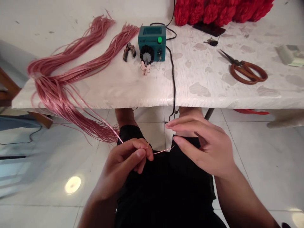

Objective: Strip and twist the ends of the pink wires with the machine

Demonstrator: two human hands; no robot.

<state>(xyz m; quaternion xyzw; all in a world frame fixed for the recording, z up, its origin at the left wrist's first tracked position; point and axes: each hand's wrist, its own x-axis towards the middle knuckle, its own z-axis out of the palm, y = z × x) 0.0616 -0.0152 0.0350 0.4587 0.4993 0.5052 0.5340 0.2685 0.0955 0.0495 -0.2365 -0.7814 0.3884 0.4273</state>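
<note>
Above my lap, my left hand [131, 155] pinches a pink cord [111, 129] between thumb and fingers. The cord runs up and left toward a large bundle of pink cords [64, 98] that hangs over the table edge. A thin end, coppery in colour, sticks out to the right of the pinch, and its tip is near my right hand [204, 142]. That hand is held open with thumb and fingers apart, and nothing shows between them.
On the table [199, 90] stands a small green device [152, 42] with a black cable [173, 76]. Pliers [129, 52] lie beside it. Brown-handled scissors [248, 72], a phone [209, 29] and red fabric flowers [220, 11] are on the right.
</note>
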